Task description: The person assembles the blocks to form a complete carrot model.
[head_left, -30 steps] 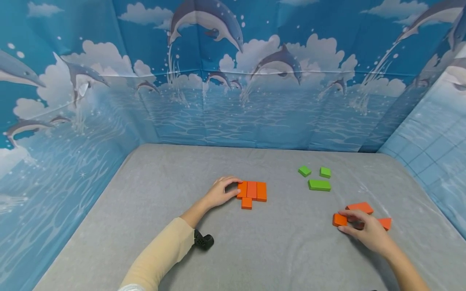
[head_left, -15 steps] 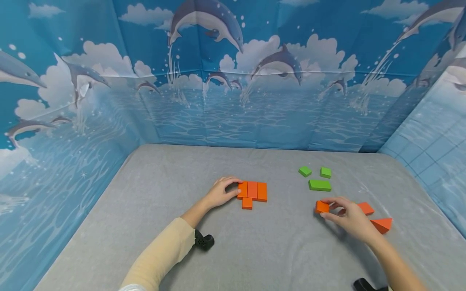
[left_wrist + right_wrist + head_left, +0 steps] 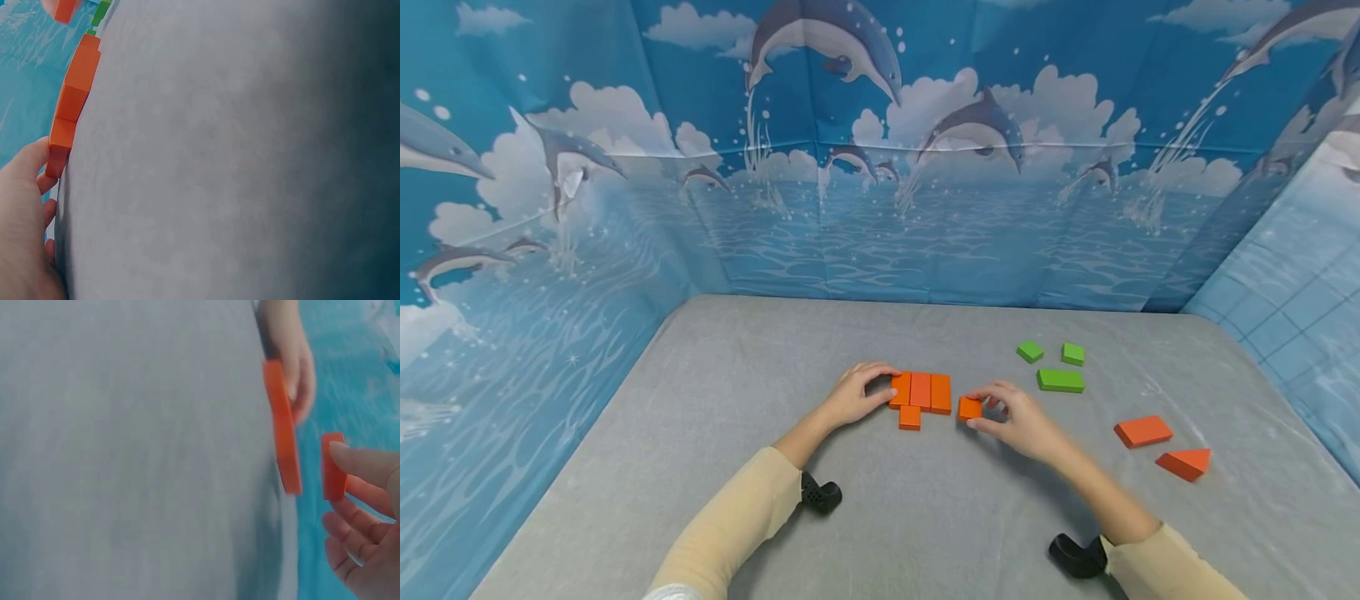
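Observation:
Three orange rectangular blocks (image 3: 921,392) lie side by side on the grey cloth in the head view. A smaller orange square block (image 3: 910,418) sits against their near side. My left hand (image 3: 852,395) pinches the leftmost block (image 3: 901,390) at its far and near ends, between forefinger and thumb. Just right of the row, my right hand (image 3: 1021,422) holds another small orange block (image 3: 969,408) between thumb and fingers. In the right wrist view this held block (image 3: 333,465) shows raised off the cloth, apart from the row (image 3: 283,428).
Three green blocks, one of them long (image 3: 1060,381), lie at the back right. Farther right are an orange block with a slanted end (image 3: 1143,431) and an orange triangular block (image 3: 1184,463). A dolphin-print curtain (image 3: 880,225) stands behind the grey table (image 3: 760,350).
My right hand has carried the small orange block left from the loose orange blocks to beside the row, uncovering those blocks. The left hand stays in place.

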